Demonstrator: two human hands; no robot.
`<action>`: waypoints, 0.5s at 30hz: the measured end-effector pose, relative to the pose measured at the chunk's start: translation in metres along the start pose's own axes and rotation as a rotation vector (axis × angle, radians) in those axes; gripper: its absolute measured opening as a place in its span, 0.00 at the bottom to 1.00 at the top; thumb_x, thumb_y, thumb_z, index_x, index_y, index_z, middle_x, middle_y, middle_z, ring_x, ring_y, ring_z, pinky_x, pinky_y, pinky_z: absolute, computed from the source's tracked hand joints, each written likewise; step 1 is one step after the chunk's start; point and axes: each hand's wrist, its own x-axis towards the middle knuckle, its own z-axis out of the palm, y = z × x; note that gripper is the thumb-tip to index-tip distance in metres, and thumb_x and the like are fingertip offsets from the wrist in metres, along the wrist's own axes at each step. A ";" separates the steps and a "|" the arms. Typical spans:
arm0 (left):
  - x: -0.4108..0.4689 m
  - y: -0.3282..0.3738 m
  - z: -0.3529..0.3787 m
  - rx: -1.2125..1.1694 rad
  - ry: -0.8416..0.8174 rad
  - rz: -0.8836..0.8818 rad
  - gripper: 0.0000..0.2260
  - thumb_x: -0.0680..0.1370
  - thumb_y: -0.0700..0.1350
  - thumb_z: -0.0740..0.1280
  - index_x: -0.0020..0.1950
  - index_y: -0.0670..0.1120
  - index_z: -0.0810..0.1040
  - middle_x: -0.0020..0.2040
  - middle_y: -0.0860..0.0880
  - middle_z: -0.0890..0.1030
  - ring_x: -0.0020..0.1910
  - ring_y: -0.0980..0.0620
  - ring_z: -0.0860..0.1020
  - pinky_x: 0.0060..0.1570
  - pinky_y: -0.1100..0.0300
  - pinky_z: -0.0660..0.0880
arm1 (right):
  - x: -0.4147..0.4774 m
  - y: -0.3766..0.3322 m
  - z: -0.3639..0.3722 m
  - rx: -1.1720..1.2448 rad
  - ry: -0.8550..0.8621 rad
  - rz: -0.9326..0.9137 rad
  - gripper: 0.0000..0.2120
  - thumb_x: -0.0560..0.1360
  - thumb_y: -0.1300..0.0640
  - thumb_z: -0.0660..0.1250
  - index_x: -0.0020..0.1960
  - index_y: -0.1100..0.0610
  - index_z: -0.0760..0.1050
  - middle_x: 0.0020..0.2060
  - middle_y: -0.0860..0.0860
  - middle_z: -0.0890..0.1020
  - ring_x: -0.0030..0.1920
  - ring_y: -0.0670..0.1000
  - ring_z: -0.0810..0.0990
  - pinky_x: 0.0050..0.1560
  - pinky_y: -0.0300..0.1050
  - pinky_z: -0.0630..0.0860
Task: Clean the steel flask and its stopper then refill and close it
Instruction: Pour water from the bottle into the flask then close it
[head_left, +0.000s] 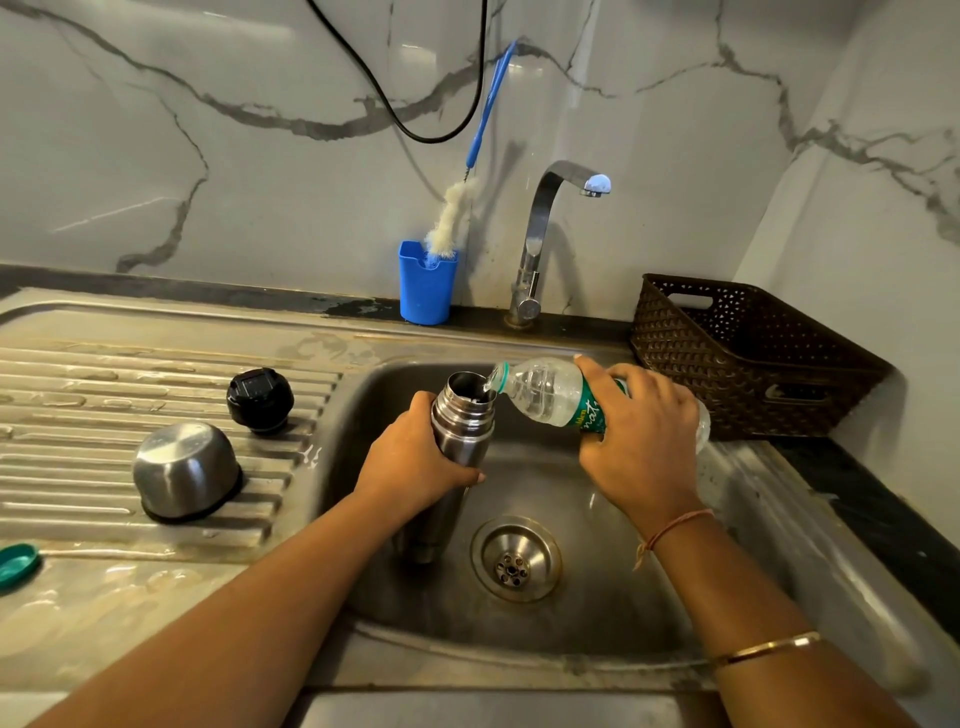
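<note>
Water runs in a thin clear stream from a crinkled plastic bottle (545, 389) into the open mouth of the brushed steel flask (462, 426). The flask stands nearly upright in the stainless sink basin (613, 597) (its base seems to rest on the basin floor, though dim reflections blur that). The left hand (410, 462) wraps round the flask's cylindrical body. The right hand (644, 441) grips the tilted bottle over its green label. On the ribbed drainboard (78, 395) sit the round black stopper (260, 400) and a domed steel cup (184, 470), upside down. A teal bottle cap (18, 566) lies at the far left edge.
</note>
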 end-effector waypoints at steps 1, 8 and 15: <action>0.000 0.000 0.000 0.000 -0.002 0.001 0.34 0.62 0.49 0.80 0.62 0.51 0.67 0.58 0.53 0.77 0.53 0.56 0.73 0.48 0.62 0.68 | 0.000 0.000 0.000 -0.003 0.007 -0.001 0.37 0.55 0.62 0.74 0.64 0.53 0.75 0.49 0.57 0.80 0.52 0.61 0.77 0.54 0.61 0.70; 0.001 0.001 0.001 -0.008 -0.001 0.002 0.34 0.62 0.49 0.80 0.61 0.51 0.67 0.57 0.54 0.78 0.53 0.55 0.75 0.48 0.62 0.69 | 0.000 -0.001 -0.001 -0.002 0.007 0.014 0.37 0.55 0.62 0.74 0.64 0.52 0.75 0.50 0.56 0.80 0.53 0.60 0.77 0.55 0.61 0.69; 0.001 0.001 0.001 -0.005 -0.008 0.017 0.33 0.62 0.49 0.80 0.60 0.51 0.67 0.57 0.54 0.77 0.49 0.58 0.71 0.48 0.62 0.68 | 0.000 -0.001 -0.002 -0.010 0.004 0.030 0.37 0.55 0.62 0.74 0.64 0.52 0.75 0.51 0.56 0.79 0.54 0.61 0.76 0.56 0.62 0.68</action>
